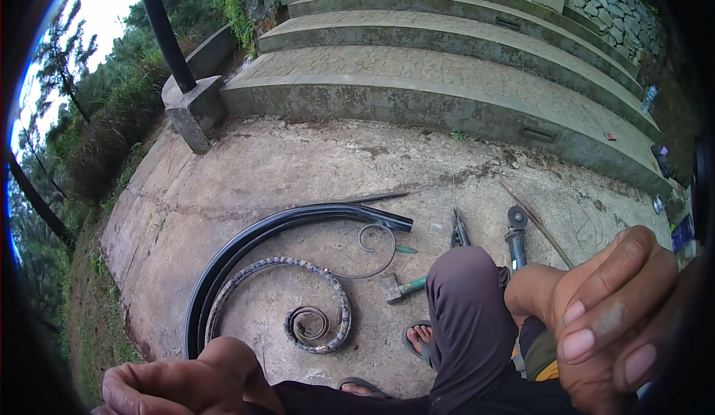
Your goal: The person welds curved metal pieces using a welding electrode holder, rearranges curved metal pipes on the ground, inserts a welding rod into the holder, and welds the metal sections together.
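Observation:
My left hand (186, 381) is raised at the lower left with its fingers curled in; anything it holds is hidden. At the lower right my right hand (607, 314) is also curled, thumb side inward, and I cannot make out anything in its grip. On the concrete beyond the left hand lie a bent black metal tube (257, 236) and, inside its curve, a dark, rough-surfaced metal scroll (344, 307). A thin rod bent into a curl (393, 247) lies by the tube's end. Neither hand visibly touches these pieces.
A hammer (406, 288) with a green handle, a dark plier-like tool (459, 230), an angle grinder (516, 238) and a thin rod (540, 217) lie around my bent knee (469, 296). Wide concrete steps (417, 106) rise ahead; a post (165, 31) stands at the left.

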Demonstrator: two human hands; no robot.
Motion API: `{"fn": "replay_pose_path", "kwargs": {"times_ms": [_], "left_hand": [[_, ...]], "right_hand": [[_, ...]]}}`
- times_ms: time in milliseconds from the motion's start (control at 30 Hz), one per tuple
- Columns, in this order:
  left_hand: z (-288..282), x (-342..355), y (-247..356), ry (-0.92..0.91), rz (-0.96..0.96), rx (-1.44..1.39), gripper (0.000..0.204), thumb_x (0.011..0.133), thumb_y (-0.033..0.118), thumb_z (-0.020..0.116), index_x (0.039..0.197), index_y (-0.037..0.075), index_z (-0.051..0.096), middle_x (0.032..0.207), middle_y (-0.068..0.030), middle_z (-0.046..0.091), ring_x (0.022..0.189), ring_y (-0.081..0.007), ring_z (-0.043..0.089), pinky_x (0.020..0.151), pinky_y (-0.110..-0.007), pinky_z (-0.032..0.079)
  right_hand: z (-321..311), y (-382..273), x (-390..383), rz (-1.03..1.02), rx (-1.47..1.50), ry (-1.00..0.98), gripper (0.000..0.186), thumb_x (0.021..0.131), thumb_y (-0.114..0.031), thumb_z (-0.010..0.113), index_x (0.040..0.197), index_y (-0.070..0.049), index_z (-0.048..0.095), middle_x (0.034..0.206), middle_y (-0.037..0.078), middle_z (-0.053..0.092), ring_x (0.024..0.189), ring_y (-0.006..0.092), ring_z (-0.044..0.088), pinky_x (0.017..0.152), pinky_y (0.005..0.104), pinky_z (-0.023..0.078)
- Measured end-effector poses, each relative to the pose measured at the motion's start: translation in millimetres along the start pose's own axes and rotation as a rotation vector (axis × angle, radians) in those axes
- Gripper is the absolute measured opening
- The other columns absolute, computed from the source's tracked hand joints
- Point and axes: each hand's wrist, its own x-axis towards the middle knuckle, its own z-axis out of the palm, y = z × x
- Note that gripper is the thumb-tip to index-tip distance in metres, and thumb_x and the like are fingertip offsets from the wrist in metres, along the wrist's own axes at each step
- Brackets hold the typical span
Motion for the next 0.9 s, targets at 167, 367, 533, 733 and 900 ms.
{"fn": "replay_pose_path", "kwargs": {"times_ms": [167,367,533,733,900], "left_hand": [[23.6,0.0,-32.7,0.185,0.091,-0.072,0.038,0.101,0.022,0.059,0.133,0.005,0.049,0.106,-0.0114,0.061,0.075,-0.0212,0.062,0.063,-0.034,0.053],[37.2,-46.7,-67.9,0.063,-0.215,0.150,0.041,0.103,0.039,0.054,0.123,0.003,0.048,0.086,-0.0173,0.061,0.068,-0.0192,0.059,0.062,-0.030,0.051],[30.0,-84.2,-99.0,-0.129,-0.422,-0.037,0.023,0.085,0.008,0.070,0.101,-0.008,0.062,0.086,-0.0173,0.070,0.074,-0.0238,0.071,0.065,-0.032,0.055],[12.2,-85.4,-92.5,-0.232,-0.628,-0.085,0.024,0.086,0.005,0.070,0.105,-0.008,0.065,0.092,-0.0151,0.071,0.083,-0.0214,0.070,0.077,-0.031,0.054],[11.6,-75.3,-86.9,-0.214,-0.624,-0.095,0.026,0.090,0.009,0.071,0.108,-0.008,0.065,0.098,-0.0149,0.069,0.087,-0.0194,0.067,0.080,-0.032,0.052]], "right_hand": [[15.4,-19.7,5.3,0.118,-0.033,-0.063,0.042,0.098,-0.035,0.068,0.126,-0.012,0.047,0.101,0.013,0.059,0.068,0.0196,0.064,0.057,0.0277,0.056],[31.8,18.7,-12.9,0.233,-0.085,-0.092,0.024,0.090,-0.020,0.072,0.105,-0.006,0.059,0.087,0.012,0.064,0.067,0.0163,0.063,0.057,0.0271,0.050],[48.5,80.0,-52.1,0.541,0.138,-0.176,0.015,0.086,-0.009,0.076,0.097,-0.002,0.068,0.080,0.006,0.069,0.064,0.0073,0.064,0.059,0.0231,0.049],[59.1,90.8,-56.0,0.652,0.260,-0.188,0.015,0.090,-0.012,0.076,0.097,-0.002,0.068,0.074,0.001,0.067,0.064,0.0054,0.065,0.061,0.0218,0.050],[59.2,93.9,-57.1,0.653,0.252,-0.201,0.014,0.090,-0.011,0.076,0.098,-0.003,0.068,0.074,-0.002,0.065,0.065,0.0047,0.064,0.062,0.0212,0.049]]}}
